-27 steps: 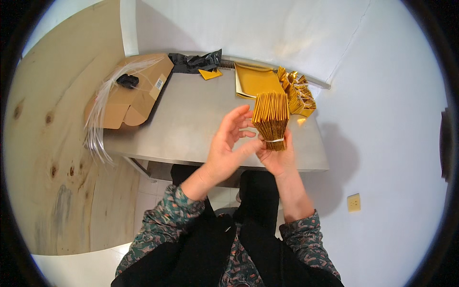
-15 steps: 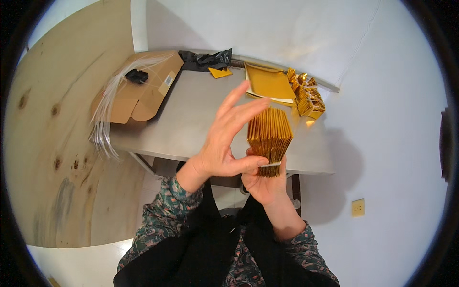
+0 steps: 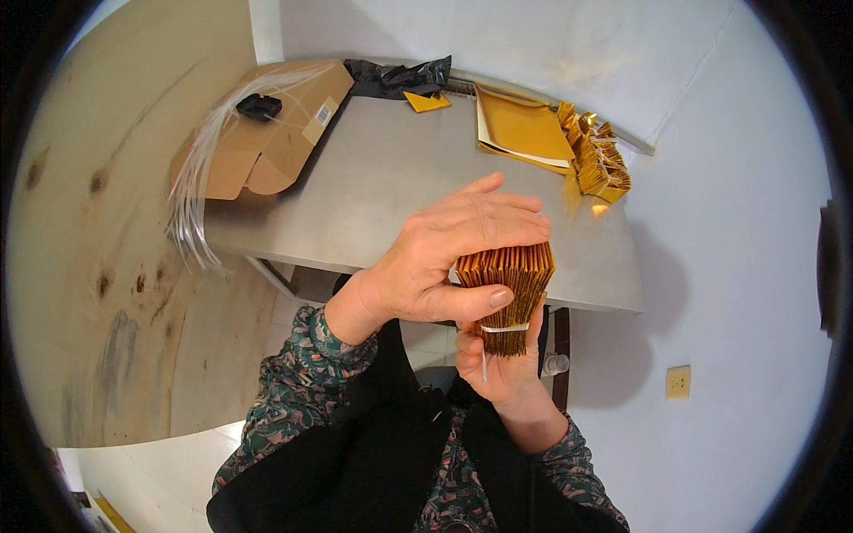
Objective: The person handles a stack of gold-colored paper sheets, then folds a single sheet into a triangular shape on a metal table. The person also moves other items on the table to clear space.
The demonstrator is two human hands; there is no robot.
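A bundle of folded gold paper [image 3: 506, 293] stands above the table's near edge, fanned wide at its top and drawn narrow lower down by a white tie [image 3: 505, 329]. My right hand [image 3: 508, 384] grips it from below and behind, with most of those fingers hidden by the paper. Across the top edges lie the fingers of my left hand [image 3: 435, 253], while its thumb presses the near face, so this hand is closed on the bundle too. A loose end of the tie hangs beside my right fingers.
On the grey table [image 3: 373, 195] lie gold sheets [image 3: 524, 129], more folded gold bundles [image 3: 604, 164], a gold piece [image 3: 428, 102], black plastic [image 3: 400, 78] and a cardboard box [image 3: 284, 155] with white strings [image 3: 191, 204]. A wooden panel [image 3: 133, 249] stands left, a wall right.
My left hand has gone from spread fingers beside the bundle to lying over its top. The bundle sits slightly lower in view, and the tie shows more fully.
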